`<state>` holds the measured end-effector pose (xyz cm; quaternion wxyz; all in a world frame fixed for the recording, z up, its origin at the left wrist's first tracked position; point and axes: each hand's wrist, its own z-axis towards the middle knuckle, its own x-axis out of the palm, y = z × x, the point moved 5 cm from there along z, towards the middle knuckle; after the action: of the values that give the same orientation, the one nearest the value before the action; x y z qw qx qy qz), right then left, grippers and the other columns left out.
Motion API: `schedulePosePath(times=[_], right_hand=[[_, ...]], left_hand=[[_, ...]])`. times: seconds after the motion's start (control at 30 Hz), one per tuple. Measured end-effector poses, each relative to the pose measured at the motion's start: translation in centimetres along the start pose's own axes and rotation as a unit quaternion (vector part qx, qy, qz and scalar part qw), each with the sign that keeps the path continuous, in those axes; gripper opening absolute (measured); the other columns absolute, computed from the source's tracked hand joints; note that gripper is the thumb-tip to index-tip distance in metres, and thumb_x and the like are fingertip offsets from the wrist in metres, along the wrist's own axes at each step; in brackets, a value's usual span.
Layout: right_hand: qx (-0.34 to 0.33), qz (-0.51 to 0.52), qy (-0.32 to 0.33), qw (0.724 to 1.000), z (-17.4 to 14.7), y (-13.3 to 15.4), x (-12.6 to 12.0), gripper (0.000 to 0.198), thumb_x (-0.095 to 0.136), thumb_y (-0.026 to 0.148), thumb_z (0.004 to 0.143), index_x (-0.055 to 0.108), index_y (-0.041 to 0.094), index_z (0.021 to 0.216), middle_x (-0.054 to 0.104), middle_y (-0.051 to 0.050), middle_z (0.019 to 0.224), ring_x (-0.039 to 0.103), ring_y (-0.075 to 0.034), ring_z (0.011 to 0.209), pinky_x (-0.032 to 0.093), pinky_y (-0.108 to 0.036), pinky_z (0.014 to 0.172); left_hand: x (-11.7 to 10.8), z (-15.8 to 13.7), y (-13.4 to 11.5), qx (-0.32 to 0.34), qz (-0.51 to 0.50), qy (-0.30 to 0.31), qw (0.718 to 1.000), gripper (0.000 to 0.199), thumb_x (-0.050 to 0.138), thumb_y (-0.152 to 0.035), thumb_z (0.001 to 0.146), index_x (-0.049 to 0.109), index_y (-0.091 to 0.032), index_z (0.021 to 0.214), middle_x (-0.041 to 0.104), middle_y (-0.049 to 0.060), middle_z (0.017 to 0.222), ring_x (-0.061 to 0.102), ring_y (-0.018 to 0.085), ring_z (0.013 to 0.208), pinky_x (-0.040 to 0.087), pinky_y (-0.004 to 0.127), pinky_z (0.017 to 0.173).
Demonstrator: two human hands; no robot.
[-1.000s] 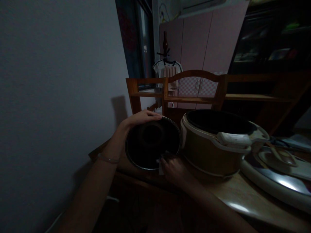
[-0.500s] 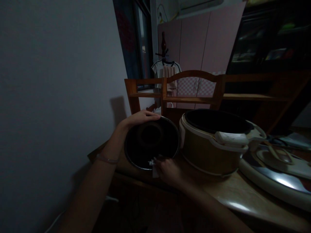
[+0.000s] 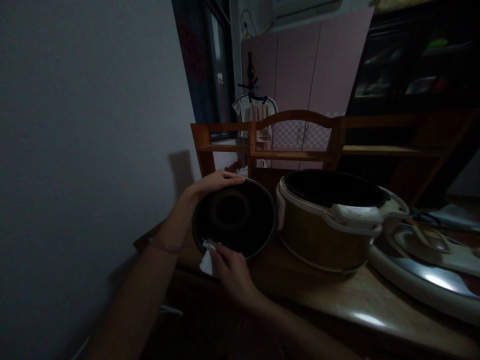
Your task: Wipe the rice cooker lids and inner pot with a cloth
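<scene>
A dark inner pot is tilted on the table with its round opening facing me. My left hand lies over its upper left rim, gripping it with the fingers along the edge. At the lower left rim, my right hand pinches a crumpled white tissue against the pot. Right beside the pot stands a rice cooker body with a pale rim and handle, its top uncovered and dark inside.
On the right lies the cooker's lid, shiny and round, on the wooden table. A wooden rack rises behind the pots. A pale wall bounds the left side.
My right hand has moved left along the lower rim with the tissue, which now shows more. My left hand and the inner pot have stayed nearly in place.
</scene>
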<state>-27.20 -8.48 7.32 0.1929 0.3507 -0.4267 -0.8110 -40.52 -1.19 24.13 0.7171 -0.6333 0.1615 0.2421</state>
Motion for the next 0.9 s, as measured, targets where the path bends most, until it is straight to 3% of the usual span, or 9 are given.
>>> schedulePosePath(times=[0.33, 0.53, 0.67, 0.77, 0.9], right_hand=[[-0.045, -0.079, 0.097, 0.991, 1.3, -1.4, -1.0, 0.036, 0.043, 0.034, 0.098, 0.062, 0.024, 0.126, 0.074, -0.005, 0.101, 0.068, -0.017, 0.081, 0.044, -0.022, 0.068], [-0.073, -0.16, 0.134, 0.975, 0.4, -0.8, -2.2, 0.039, 0.036, 0.037, 0.1, 0.056, 0.026, 0.131, 0.072, -0.006, 0.107, 0.069, -0.018, 0.092, 0.045, -0.023, 0.072], [-0.124, -0.211, 0.138, 0.96, 0.0, -0.4, -2.3, 0.046, 0.048, 0.038, 0.094, 0.046, 0.026, 0.138, 0.068, -0.006, 0.118, 0.065, -0.02, 0.104, 0.045, -0.026, 0.083], [-0.132, -0.25, 0.139, 0.949, 0.0, -0.5, -2.0, 0.047, 0.052, 0.025, 0.09, 0.048, 0.025, 0.137, 0.067, -0.007, 0.119, 0.063, -0.02, 0.108, 0.044, -0.026, 0.087], [-0.142, -0.265, 0.123, 0.946, -0.1, 0.0, -1.1, 0.044, 0.051, 0.019, 0.088, 0.051, 0.025, 0.132, 0.068, -0.006, 0.116, 0.064, -0.02, 0.105, 0.044, -0.025, 0.084]], left_hand=[[-0.6, -0.4, 0.5, -0.021, 0.011, -0.018, 1.0, 0.052, 0.069, -0.055, 0.072, 0.072, -0.02, 0.11, 0.074, 0.008, 0.103, 0.069, 0.022, 0.088, 0.053, 0.03, 0.081], [-1.4, -0.4, 1.0, 0.005, 0.015, -0.01, 1.0, 0.05, 0.071, -0.031, 0.069, 0.068, -0.021, 0.118, 0.073, 0.005, 0.109, 0.068, 0.022, 0.093, 0.052, 0.031, 0.085], [-2.7, -0.5, 2.0, -0.016, 0.029, -0.044, 0.998, 0.061, 0.06, -0.013, 0.061, 0.066, -0.019, 0.121, 0.075, 0.001, 0.097, 0.069, 0.021, 0.084, 0.054, 0.029, 0.074], [-3.7, -1.1, 2.3, -0.029, 0.03, -0.061, 0.997, 0.067, 0.053, -0.01, 0.056, 0.065, -0.019, 0.122, 0.076, 0.0, 0.09, 0.069, 0.02, 0.077, 0.054, 0.026, 0.066], [-4.0, -2.3, 1.5, -0.031, 0.024, -0.059, 0.997, 0.061, 0.054, -0.01, 0.054, 0.07, -0.018, 0.113, 0.076, 0.0, 0.09, 0.068, 0.021, 0.077, 0.055, 0.027, 0.069]])
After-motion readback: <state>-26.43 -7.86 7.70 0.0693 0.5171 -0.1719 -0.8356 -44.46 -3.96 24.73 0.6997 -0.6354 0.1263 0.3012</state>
